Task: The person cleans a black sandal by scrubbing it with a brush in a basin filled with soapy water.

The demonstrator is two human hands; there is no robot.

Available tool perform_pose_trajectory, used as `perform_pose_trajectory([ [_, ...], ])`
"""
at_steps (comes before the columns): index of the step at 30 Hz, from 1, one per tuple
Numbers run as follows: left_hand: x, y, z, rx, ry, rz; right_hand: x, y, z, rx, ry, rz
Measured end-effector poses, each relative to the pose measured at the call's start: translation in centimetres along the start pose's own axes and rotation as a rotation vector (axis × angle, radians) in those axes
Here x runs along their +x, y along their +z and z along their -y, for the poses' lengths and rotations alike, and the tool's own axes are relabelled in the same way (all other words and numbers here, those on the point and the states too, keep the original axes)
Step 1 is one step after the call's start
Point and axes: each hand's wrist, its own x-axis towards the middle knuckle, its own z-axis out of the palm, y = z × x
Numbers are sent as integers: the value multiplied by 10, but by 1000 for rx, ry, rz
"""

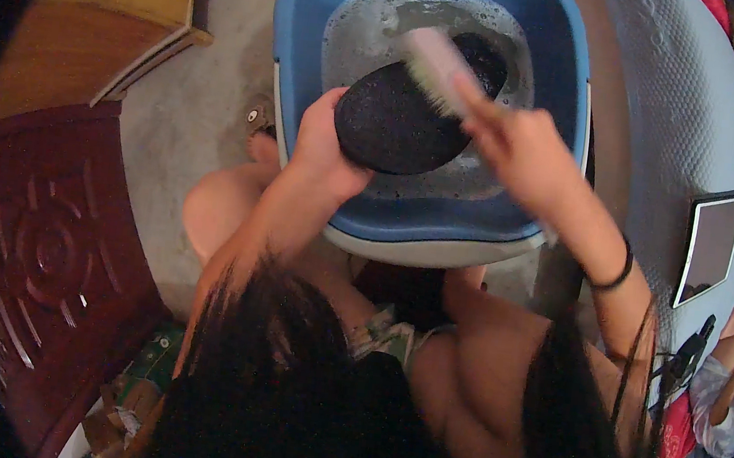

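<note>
Over a blue basin (440, 214) of sudsy water, my left hand (327, 144) grips a black shoe (396, 125), its broad end toward me and its narrower end away over the water. It looks to be sole up, though the dark surface shows little detail. My right hand (539, 162) is closed round the handle of a scrubbing brush (442, 67) with a pale pinkish back and light bristles. The bristles lie against the shoe's middle, and brush and fingers are blurred by motion. A dark band circles my right wrist.
The basin has a pale outer rim and stands before my knees. To the left are a wooden cabinet (94, 13) and a dark red carved panel (53, 232). On the right, a quilted bed surface (657, 107) holds a tablet (709, 247); other people's limbs show beyond it.
</note>
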Motion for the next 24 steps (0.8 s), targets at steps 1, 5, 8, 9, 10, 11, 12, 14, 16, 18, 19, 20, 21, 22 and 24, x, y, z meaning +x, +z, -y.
perform_pose_trajectory([
  [1,-4,4,0,1,-5,4,12,1,-5,-44,-32,-155],
  [5,0,-12,-4,39,-15,127,-23,-5,19,105,-2,104],
  [8,-9,-3,0,-13,-28,35,-34,-9,57,246,107,349],
  [9,-9,8,5,38,14,-211,-34,-6,44,176,65,249],
  [10,-10,3,1,54,22,-83,-29,-4,35,114,-2,149],
  [11,-6,1,3,56,11,-71,-24,-3,13,41,65,115],
  [12,-5,-2,4,58,17,-57,-11,2,-15,-33,106,43],
  [14,-6,1,6,61,9,-32,-1,-7,-10,-116,163,-32],
  [16,-10,5,7,101,53,-72,-11,-14,15,38,374,272],
  [18,-11,2,7,113,36,-65,-40,4,37,133,88,146],
  [19,-11,2,5,121,32,-57,-44,1,54,198,102,159],
  [20,-10,1,5,121,32,-56,-43,0,51,197,102,158],
  [21,-7,-2,5,99,10,-7,-41,1,42,127,118,161],
  [22,-5,-2,4,76,-7,41,-37,1,33,56,130,163],
  [24,-4,7,7,88,11,-10,-25,4,2,-83,176,70],
])
